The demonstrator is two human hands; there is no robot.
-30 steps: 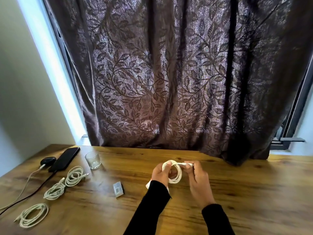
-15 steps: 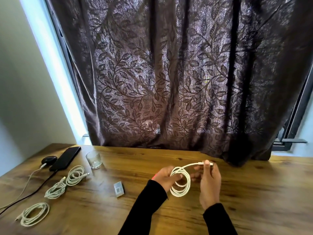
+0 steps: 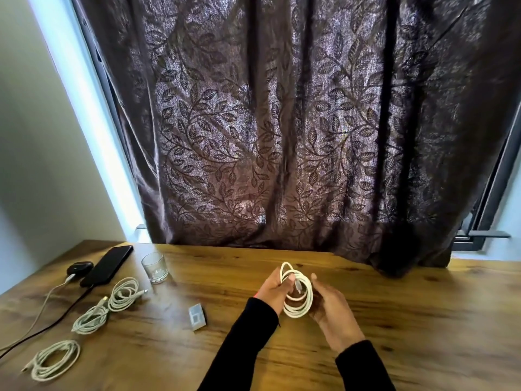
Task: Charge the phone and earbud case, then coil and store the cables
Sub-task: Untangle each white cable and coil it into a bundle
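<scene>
A white cable coil (image 3: pixel 299 307) hangs upright above the middle of the wooden table (image 3: pixel 423 320). My left hand (image 3: pixel 275 287) grips its top left loops. My right hand (image 3: pixel 332 311) cups the coil's right side with fingers curled behind it. At the far left lie a black phone (image 3: pixel 108 265) and a black earbud case (image 3: pixel 79 268), each with a cable plugged in, a black cable (image 3: pixel 50 324) and a white cable (image 3: pixel 45 303) that run off the left edge. Three other coiled white cables rest on the left: coil (image 3: pixel 124 293), coil (image 3: pixel 90 320), coil (image 3: pixel 55 359).
A small drinking glass (image 3: pixel 155 268) stands right of the phone. A small grey-white adapter block (image 3: pixel 197 317) lies left of my left forearm. A dark leaf-patterned curtain (image 3: pixel 282 136) hangs behind the table's far edge.
The free end that my right hand held out to the right has been brought into the coil. The coil now stands more upright, with my right hand lowered to cup its side.
</scene>
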